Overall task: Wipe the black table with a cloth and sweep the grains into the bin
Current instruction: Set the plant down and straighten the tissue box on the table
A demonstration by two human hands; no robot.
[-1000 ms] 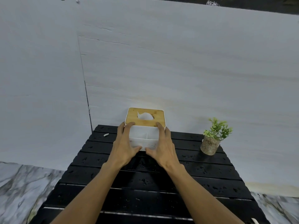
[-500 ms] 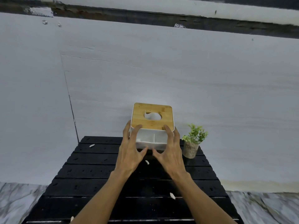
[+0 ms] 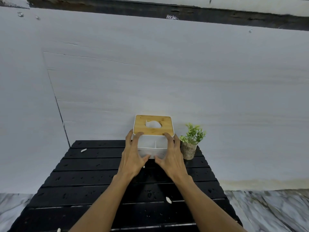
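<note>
A black slatted table (image 3: 93,180) stands against a pale wall, with small white grains scattered on it, such as one (image 3: 168,199) near the middle and another (image 3: 83,150) at the far left. A white tissue box with a bamboo lid (image 3: 153,125) sits at the table's far edge. My left hand (image 3: 133,156) grips its left side and my right hand (image 3: 170,156) grips its right side, thumbs nearly meeting at the box's front. No cloth or bin is in view.
A small potted green plant (image 3: 190,144) stands just right of the box, close to my right hand. Marble floor (image 3: 267,210) shows on both sides of the table. The wall rises directly behind the table.
The camera tilted up and shifted, so box and plant sit further right in view. Both hands stayed clasped on the tissue box, which now looks nearer the plant.
</note>
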